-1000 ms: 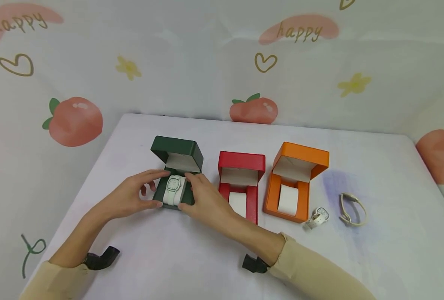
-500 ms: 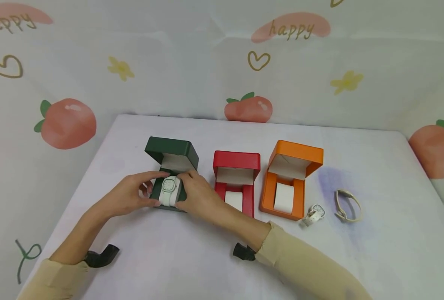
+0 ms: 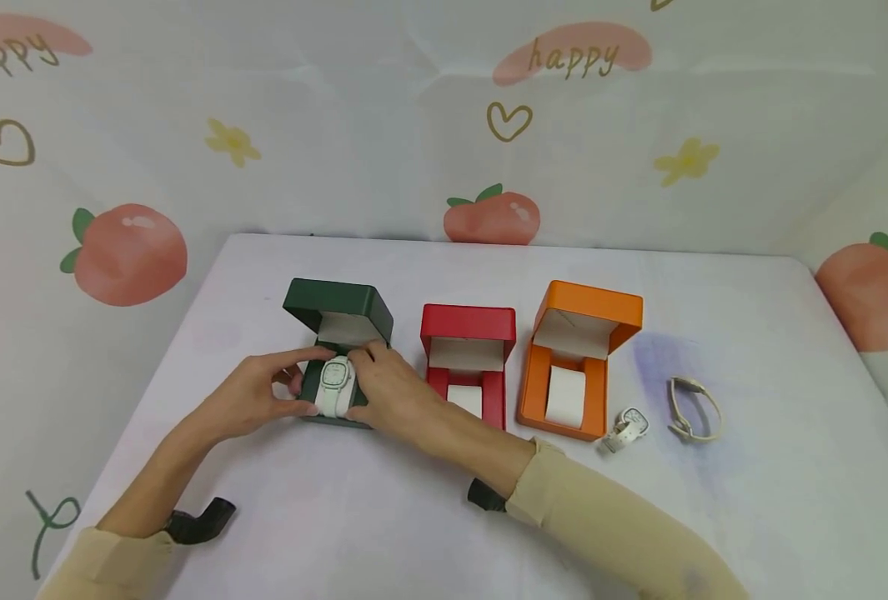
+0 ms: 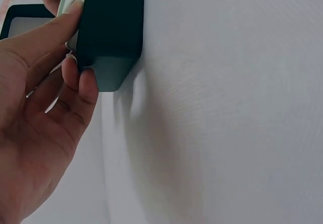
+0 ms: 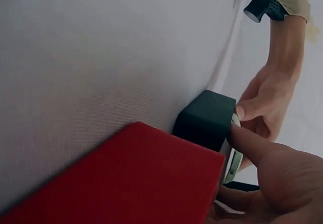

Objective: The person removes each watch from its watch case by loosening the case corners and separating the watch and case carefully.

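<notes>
A white wristwatch (image 3: 334,377), wrapped round a white cushion, sits in the open green watch box (image 3: 338,296), dial up. My left hand (image 3: 252,398) holds its left side, with thumb near the box's front edge and index finger at the back. From the other side my right hand (image 3: 394,387) holds the watch with thumb and fingers. In the left wrist view, the left thumb presses on the watch while other fingers curl by the green box (image 4: 111,27). The right wrist view shows both hands meeting at the watch (image 5: 233,166); the right fingertips are partly hidden.
Right of the green box stand an open red watch box (image 3: 469,321) and an open orange watch box (image 3: 594,304), each with a white cushion. A white watch (image 3: 626,429) and a pale-banded watch (image 3: 694,408) lie farther right. My right forearm crosses before the red box.
Both hands stay at the watch in the green box, with only slight finger shifts. The whole scene has shifted a little left in the head view.
</notes>
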{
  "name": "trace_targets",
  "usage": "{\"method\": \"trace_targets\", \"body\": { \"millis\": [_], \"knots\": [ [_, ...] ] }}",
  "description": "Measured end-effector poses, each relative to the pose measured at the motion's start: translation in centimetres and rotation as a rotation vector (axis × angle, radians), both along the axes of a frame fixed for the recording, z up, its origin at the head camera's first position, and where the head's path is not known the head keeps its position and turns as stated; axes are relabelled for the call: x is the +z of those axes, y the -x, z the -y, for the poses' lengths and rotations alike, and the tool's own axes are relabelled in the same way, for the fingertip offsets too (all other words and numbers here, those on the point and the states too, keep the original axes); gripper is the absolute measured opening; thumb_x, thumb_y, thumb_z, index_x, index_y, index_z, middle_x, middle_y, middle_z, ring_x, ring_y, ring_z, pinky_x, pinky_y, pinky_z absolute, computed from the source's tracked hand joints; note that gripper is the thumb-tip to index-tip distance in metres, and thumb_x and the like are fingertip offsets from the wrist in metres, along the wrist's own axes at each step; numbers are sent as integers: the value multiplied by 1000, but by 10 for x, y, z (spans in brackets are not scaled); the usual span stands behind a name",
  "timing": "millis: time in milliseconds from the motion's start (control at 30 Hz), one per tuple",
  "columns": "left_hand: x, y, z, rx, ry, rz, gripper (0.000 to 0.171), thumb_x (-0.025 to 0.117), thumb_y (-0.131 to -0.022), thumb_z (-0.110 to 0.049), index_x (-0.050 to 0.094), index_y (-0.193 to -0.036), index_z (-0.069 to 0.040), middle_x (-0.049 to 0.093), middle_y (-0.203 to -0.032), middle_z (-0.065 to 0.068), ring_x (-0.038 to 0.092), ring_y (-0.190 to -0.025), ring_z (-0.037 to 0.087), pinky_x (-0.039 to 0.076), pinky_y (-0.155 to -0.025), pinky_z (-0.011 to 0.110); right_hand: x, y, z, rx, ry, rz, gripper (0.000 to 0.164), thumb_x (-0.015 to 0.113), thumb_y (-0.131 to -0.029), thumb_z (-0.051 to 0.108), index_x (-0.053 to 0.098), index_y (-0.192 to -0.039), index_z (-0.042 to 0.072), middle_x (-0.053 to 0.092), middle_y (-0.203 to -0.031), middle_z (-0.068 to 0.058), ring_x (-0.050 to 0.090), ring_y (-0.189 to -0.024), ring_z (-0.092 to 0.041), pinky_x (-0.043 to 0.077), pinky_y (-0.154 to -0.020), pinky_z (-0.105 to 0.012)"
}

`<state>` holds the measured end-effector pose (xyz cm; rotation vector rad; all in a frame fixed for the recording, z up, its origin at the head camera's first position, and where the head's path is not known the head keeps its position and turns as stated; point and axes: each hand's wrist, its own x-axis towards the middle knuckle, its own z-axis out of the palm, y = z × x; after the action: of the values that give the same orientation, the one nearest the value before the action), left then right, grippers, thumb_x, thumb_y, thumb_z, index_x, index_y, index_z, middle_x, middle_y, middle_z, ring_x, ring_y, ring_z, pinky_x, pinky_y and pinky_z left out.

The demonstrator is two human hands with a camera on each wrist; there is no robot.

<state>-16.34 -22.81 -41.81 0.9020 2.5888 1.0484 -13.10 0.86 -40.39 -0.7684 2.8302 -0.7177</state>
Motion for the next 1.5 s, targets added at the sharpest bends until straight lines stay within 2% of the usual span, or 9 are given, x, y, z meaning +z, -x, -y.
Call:
{"method": "trace_targets", "body": {
  "millis": [133,267,467,667,900,1033,1167,1500],
  "knots": [
    [-2,-1,-2,7,-7,20,66,89,-71,-6,62,-131,-18,52,-75,-1,58,-72,15,43,-60,24,1,0,-2,9,-11,-9,65,81,-83,27,53,-135,-1,54,-127,-13,57,-108,-22,51,-89,-23],
    [-2,-1,-4,-14,-15,11,67,88,-72,-5,61,-132,-16,52,-77,-1,57,-73,16,43,-58,23,1,1,-3,7,-23,-23,64,82,-83,28,54,-133,-1,55,-125,-12,57,-106,-21,51,-89,-24],
    [0,-1,-6,-33,2,-32,70,88,-72,-3,59,-134,-17,52,-77,-1,56,-72,15,41,-55,23,2,3,-4,34,-43,-97,65,82,-81,30,56,-131,-1,59,-121,-12,58,-105,-18,52,-86,-22],
    [0,-2,-7,-51,-21,-98,71,89,-70,-4,60,-134,-15,56,-79,-2,57,-72,12,47,-59,25,1,3,-3,17,-21,-134,63,82,-80,30,57,-129,-1,60,-117,-11,61,-101,-18,53,-83,-23],
    [1,-2,-7,-73,-16,-99,74,88,-68,5,60,-134,-11,58,-85,-2,56,-78,11,52,-66,26,-1,4,-5,18,6,-118,63,84,-79,30,59,-128,0,62,-117,-11,60,-103,-17,53,-84,-23],
    [-2,-2,-5,-69,-28,-109,73,88,-67,6,61,-133,-11,59,-87,-2,57,-78,10,53,-66,26,-4,6,-4,17,47,-45,69,86,-78,30,56,-133,0,60,-123,-11,58,-108,-17,51,-88,-22],
    [-5,-2,-4,-64,-53,-101,73,88,-67,5,61,-133,-12,59,-87,-1,57,-78,11,54,-67,27,-5,7,-4,-20,102,31,72,88,-76,27,56,-135,1,58,-125,-11,54,-110,-18,50,-89,-22],
    [-8,-6,-4,-35,-91,-132,69,90,-66,1,62,-128,-12,59,-86,-5,56,-79,10,51,-70,21,-2,5,-1,-51,153,-12,63,89,-74,21,62,-129,5,59,-121,-9,55,-105,-19,48,-87,-23]
  ]
}}
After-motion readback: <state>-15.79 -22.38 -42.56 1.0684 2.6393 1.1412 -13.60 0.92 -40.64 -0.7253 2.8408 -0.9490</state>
